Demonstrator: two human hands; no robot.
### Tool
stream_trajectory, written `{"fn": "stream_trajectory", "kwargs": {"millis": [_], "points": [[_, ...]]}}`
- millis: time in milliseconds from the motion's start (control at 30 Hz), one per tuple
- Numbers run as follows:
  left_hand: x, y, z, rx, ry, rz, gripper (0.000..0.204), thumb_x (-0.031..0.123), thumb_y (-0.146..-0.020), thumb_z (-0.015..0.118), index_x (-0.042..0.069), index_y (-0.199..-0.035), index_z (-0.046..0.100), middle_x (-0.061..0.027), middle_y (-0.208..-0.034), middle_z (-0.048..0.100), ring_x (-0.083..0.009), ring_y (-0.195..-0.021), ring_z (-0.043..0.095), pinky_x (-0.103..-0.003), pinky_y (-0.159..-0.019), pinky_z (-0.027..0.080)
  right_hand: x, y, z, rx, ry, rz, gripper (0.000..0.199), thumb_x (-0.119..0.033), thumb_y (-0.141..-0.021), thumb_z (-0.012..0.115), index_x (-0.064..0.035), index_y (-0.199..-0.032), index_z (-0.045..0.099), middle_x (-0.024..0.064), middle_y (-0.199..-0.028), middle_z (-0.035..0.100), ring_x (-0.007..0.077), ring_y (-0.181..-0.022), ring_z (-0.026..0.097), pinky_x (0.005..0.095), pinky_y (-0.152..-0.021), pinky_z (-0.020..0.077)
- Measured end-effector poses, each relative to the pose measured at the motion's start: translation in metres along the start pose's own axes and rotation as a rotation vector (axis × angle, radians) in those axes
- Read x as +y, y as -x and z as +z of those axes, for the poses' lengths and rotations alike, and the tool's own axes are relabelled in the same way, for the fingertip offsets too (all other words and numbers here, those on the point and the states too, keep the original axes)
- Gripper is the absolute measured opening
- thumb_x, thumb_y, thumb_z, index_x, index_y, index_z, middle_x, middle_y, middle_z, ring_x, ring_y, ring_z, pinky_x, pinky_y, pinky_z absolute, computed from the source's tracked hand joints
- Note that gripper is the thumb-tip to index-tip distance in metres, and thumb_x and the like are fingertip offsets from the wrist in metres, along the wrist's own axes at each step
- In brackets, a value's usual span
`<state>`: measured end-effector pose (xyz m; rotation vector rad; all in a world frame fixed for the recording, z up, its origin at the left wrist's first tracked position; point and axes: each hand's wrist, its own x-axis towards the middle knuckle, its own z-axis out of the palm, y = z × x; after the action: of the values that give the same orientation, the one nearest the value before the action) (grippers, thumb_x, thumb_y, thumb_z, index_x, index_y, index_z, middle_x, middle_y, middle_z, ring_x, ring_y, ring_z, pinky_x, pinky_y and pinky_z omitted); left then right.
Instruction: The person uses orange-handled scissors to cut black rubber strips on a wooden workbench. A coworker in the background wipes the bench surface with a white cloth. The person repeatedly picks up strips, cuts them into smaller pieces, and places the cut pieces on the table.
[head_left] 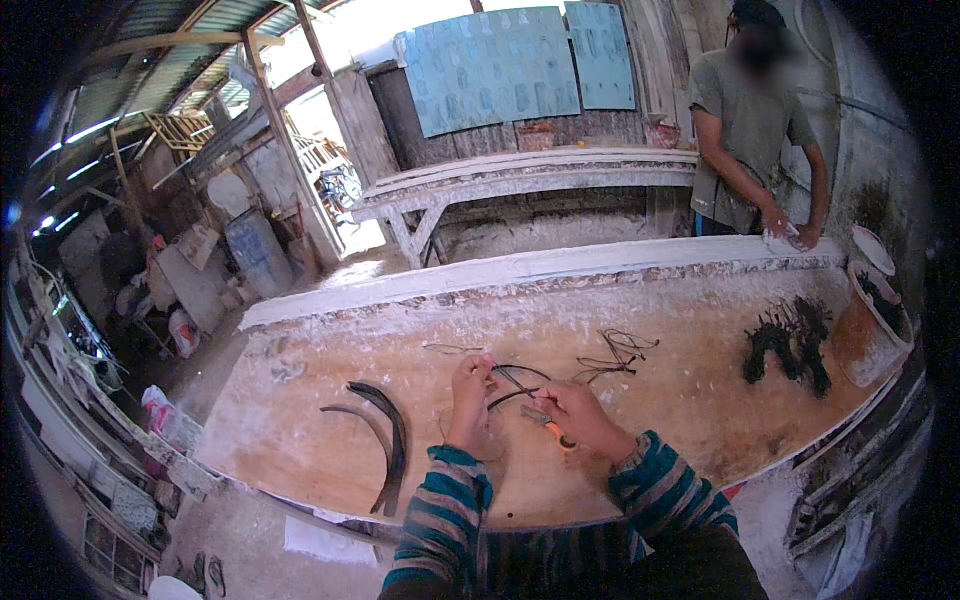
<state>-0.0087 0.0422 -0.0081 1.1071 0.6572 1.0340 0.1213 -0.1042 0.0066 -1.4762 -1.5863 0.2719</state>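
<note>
My left hand [472, 402] is closed in a pinch above the middle of the wooden table [290, 440]. My right hand [582, 416], also pinched, is close by on its right. A thin black strip [516, 381] runs between the fingertips of both hands. Curved black strips [530, 368] lie on the wood just behind and between them. Under the right hand rests a small orange-handled tool [555, 430], partly covered, so its exact kind is unclear. Farther left, a bundle of thicker curved black strips [393, 440] lies on the table.
Thin dark wire loops [618, 352] lie beyond my right hand. Black stringy clumps [790, 345] and a stained bucket [873, 335] sit at the right end. A long white-coated beam [560, 265] borders the far edge. Behind it, a person [755, 150] works with both hands on the beam.
</note>
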Motion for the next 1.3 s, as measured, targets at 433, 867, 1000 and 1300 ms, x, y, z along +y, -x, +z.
{"fn": "stream_trajectory", "kwargs": {"millis": [433,867,1000,1300], "points": [[-0.005,-0.006,-0.006,-0.17,-0.391,0.118,0.023,0.027,-0.08,0.064,0.006,-0.088,0.058,-0.0027,-0.075,0.055,-0.0138,-0.067,0.055,-0.026,-0.057,0.045,0.061,-0.006,-0.018,0.372,0.402,-0.005,0.012,-0.014,-0.077,0.06,-0.0028,-0.077,0.063,0.0119,-0.069,0.061,0.0251,-0.06,0.058,0.034,-0.056,0.0445],[0.0,0.013,-0.004,-0.392,-0.946,0.07,0.015,0.014,-0.072,0.065,0.002,-0.08,0.063,-0.0127,-0.076,0.059,-0.0262,-0.074,0.058,-0.035,-0.064,0.045,0.073,-0.001,-0.047,0.214,0.525,0.353,0.015,-0.025,-0.07,0.065,-0.0113,-0.076,0.065,0.0069,-0.072,0.062,0.0236,-0.07,0.06,0.0369,-0.062,0.0458],[0.002,0.013,-0.003,-0.349,-1.127,0.251,0.01,0.01,-0.073,0.062,0.003,-0.08,0.063,-0.0139,-0.075,0.059,-0.029,-0.071,0.058,-0.037,-0.062,0.045,0.042,0.006,-0.043,-0.032,0.431,0.356,0.015,-0.025,-0.068,0.064,-0.0103,-0.071,0.065,0.0103,-0.073,0.063,0.0287,-0.071,0.06,0.0398,-0.063,0.0469],[-0.001,0.011,0.001,-0.181,-0.887,0.429,0.008,0.01,-0.081,0.056,0.004,-0.085,0.055,-0.0148,-0.08,0.06,-0.0303,-0.076,0.059,-0.036,-0.065,0.045,0.056,0.003,-0.034,0.172,0.084,0.306,0.018,-0.014,-0.072,0.064,-0.0035,-0.086,0.058,0.0085,-0.074,0.061,0.0207,-0.068,0.059,0.033,-0.062,0.0468]]}}
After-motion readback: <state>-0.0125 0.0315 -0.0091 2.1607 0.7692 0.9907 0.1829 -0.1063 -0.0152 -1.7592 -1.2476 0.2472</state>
